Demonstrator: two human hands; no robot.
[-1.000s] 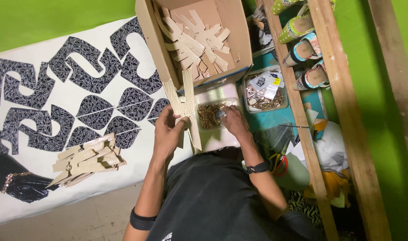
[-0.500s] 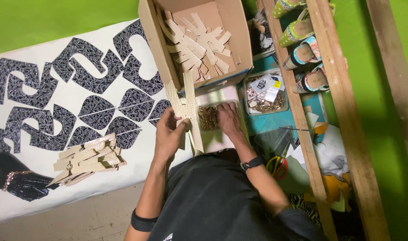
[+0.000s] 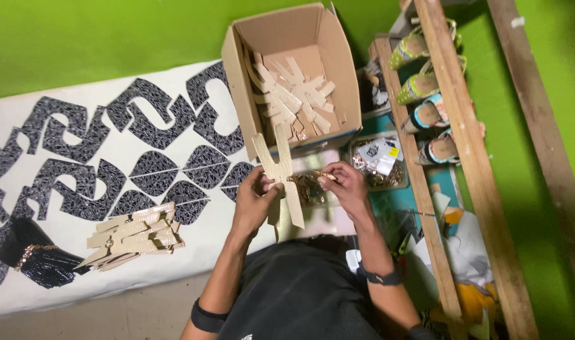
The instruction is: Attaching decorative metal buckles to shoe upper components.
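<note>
My left hand (image 3: 254, 200) grips a beige X-shaped strap piece (image 3: 279, 173) at its middle, holding it up in front of me. My right hand (image 3: 342, 184) pinches a small gold fitting (image 3: 321, 175) right beside the strap piece's right side. Just beyond the hands stands an open cardboard box (image 3: 240, 75) filled with more beige strap pieces (image 3: 294, 101). Under the hands a small tray of gold fittings (image 3: 308, 189) shows.
A pile of beige strap pieces (image 3: 133, 235) lies at the left on white paper (image 3: 67, 286) with several black patterned cutouts (image 3: 152, 135). A black beaded piece (image 3: 33, 258) lies far left. At the right, a clear container (image 3: 379, 164) and a wooden rack (image 3: 454, 157) with sandals.
The view has shifted. My right hand has lifted out of the tray with a small gold fitting and come up beside the strap piece, which my left hand holds raised.
</note>
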